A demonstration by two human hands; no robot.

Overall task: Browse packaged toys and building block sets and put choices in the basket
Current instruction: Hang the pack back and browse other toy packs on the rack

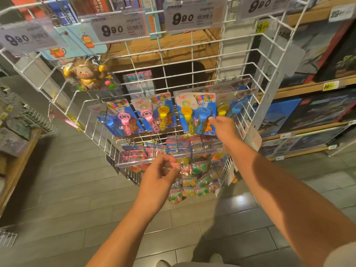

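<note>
A white wire rack [192,74] holds carded toys on hooks. My right hand [223,128] pinches the lower right corner of a bubble-wand pack [194,114] with a yellow and a blue wand. Similar bubble-wand packs [154,114] hang to its left and right. My left hand [161,172] hovers lower, fingers loosely curled, in front of a row of small clear packs with coloured pieces [194,180]; whether it touches one I cannot tell. A monkey toy pack [86,76] hangs at the upper left. No basket is in view.
Price tags reading 9.90 [119,27] line the rack's top. Wooden shelves with large boxed sets [317,112] stand to the right. Another wire display and shelf [23,120] sit at the left. Grey tiled floor lies below.
</note>
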